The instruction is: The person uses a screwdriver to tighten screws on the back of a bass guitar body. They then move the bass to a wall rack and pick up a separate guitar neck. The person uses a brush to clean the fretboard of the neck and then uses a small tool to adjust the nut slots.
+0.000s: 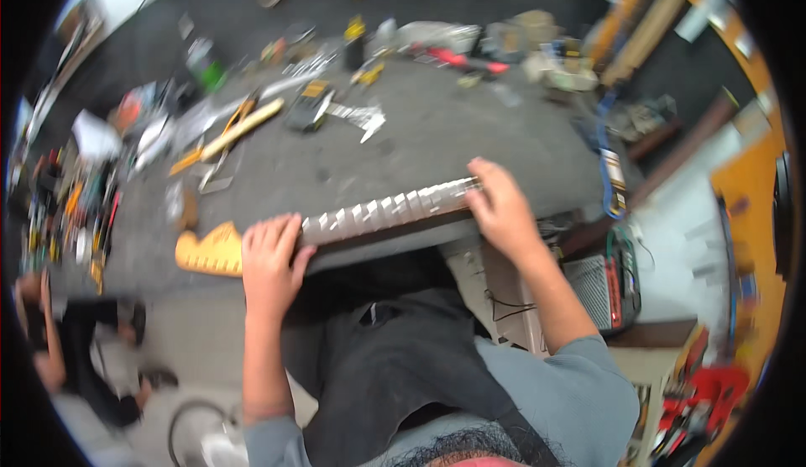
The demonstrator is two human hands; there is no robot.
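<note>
A guitar neck [382, 215] lies along the front edge of the dark workbench. Its yellow wooden headstock [210, 253], with a row of small holes, points left. The fretboard looks silvery grey between the frets, perhaps covered; blur hides the detail. My left hand [270, 249] is wrapped over the neck where it meets the headstock, thumb on the near side. At the other end, my right hand [501, 207] grips the heel between thumb and fingers.
Past the neck lie a caliper [357, 116], a long wooden stick [243, 128] and a red-handled tool [462, 60]. A green bottle [206, 65] stands at the back left. Many hand tools [80, 211] crowd the left end. Another person [84, 349] sits at the lower left.
</note>
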